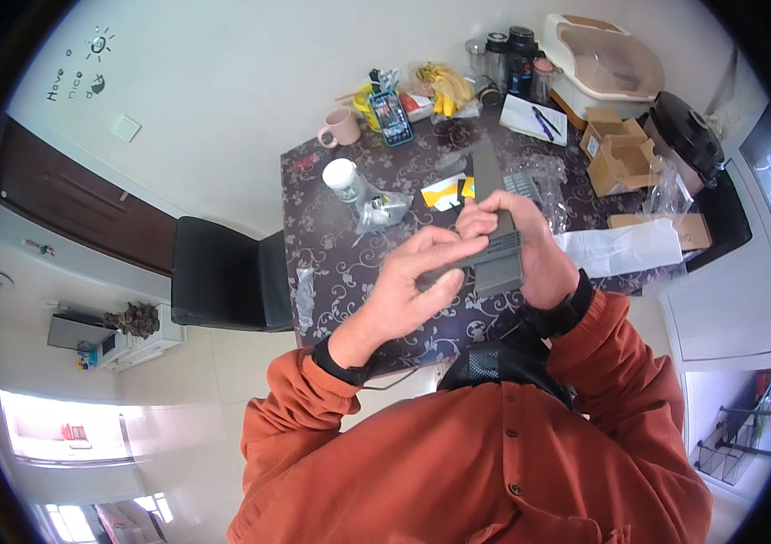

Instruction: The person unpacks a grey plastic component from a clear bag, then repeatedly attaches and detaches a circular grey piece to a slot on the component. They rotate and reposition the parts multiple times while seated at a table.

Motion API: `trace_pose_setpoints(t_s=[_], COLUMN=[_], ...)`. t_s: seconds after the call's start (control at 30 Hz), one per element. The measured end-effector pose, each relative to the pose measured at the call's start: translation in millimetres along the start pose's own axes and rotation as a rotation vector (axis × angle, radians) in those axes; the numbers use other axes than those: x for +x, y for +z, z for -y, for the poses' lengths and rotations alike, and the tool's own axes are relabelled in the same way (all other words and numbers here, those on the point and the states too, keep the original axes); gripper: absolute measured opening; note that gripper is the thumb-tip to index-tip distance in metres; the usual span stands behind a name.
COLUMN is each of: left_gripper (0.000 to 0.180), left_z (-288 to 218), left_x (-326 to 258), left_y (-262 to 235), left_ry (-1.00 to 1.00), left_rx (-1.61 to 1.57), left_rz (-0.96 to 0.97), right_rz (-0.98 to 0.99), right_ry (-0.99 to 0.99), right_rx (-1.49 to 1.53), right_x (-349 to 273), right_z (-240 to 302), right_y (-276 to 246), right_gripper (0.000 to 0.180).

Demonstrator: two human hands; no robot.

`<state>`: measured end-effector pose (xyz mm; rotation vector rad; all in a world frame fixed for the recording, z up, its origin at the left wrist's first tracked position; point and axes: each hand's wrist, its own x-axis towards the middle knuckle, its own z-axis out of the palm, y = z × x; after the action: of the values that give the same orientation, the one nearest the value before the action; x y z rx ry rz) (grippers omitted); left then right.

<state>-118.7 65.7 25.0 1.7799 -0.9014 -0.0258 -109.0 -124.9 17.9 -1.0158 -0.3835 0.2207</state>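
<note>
Right now you hold a long dark grey device (pixel 494 231) with a slatted end above the worktop (pixel 331 263), just in front of your chest. Your right hand (pixel 531 249) is wrapped around its far side, fingers closed over the top edge, while your left hand (pixel 422 276) lies across the near face, fingers fairly flat and pressed along it — not pinching. Whether the left thumb hooks underneath, you cannot tell from here.

For the handling itself, let the right hand do the carrying and keep the left one light, so its fingertips can feel along the grey face rather than squeeze it. Keep the slatted end clear of your palms; thin ribs like those probably bend or snap under a hard grip.

Beyond your hands the worktop is crowded — a crinkled clear plastic bag (pixel 384 210) and a white-lidded jar (pixel 342 178) to the left of them, white paper (pixel 621 247) to the right. Work above the bare patch nearest you, so the device catches on nothing.
</note>
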Motion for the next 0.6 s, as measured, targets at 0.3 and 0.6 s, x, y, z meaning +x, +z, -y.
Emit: trace_pose_setpoints(t_s=[0.3, 0.6], left_gripper=[0.042, 0.054], left_z=[4.3, 20.7], left_x=[-1.2, -8.5], left_y=[4.5, 4.1], left_ry=[0.029, -0.154], left_rx=[0.099, -0.138], left_rz=[-0.023, -0.145], right_rz=[-0.060, -0.249], right_ry=[0.421, 0.438], right_rx=[0.674, 0.958], right_x=[31.2, 32.3], right_z=[-7.4, 13.7], right_y=[-17.5, -7.5], right_gripper=[0.011, 0.025])
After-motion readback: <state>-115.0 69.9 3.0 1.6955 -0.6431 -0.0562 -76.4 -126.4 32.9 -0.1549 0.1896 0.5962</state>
